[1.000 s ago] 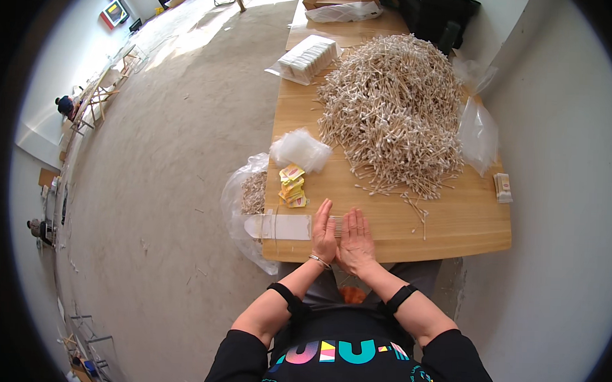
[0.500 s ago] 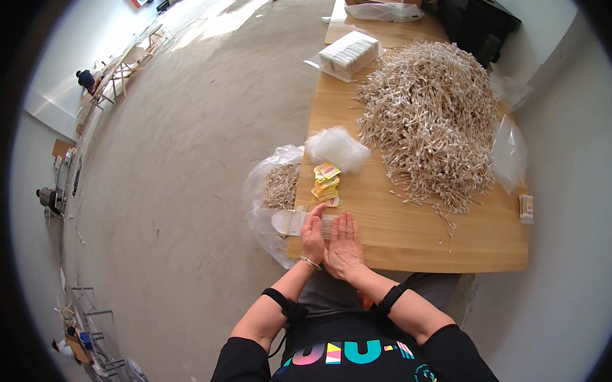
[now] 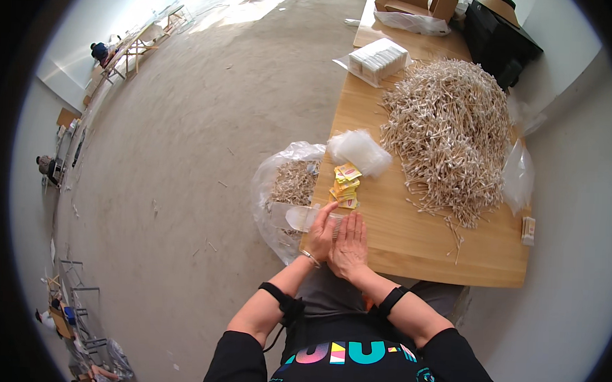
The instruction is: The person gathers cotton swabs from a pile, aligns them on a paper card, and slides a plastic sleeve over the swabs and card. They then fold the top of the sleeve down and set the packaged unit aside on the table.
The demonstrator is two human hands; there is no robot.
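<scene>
My left hand (image 3: 322, 233) stands on its edge at the table's near left corner, fingers stretched out. Beside it my right hand (image 3: 348, 246) lies with straight fingers, palm down. A row of cotton swabs (image 3: 337, 224) shows in the narrow gap between the two hands, partly covered by them. From the left hand's outer side a clear plastic bag (image 3: 297, 219) juts over the table edge; whether the swabs lie inside it is hidden. Just beyond my fingertips lie several yellow printed packets (image 3: 345, 185).
A large heap of loose cotton swabs (image 3: 449, 135) covers the table's (image 3: 412, 245) right side. Clear bags (image 3: 358, 152) lie beyond the packets, a wrapped white pack (image 3: 378, 61) farther back. A plastic sack of swabs (image 3: 266, 183) stands left of the table; a small pack (image 3: 528, 231) lies right.
The view has shifted, so the table sits farther right and slightly lower. My hands have drawn closer together, and less of the swab row shows between them.
</scene>
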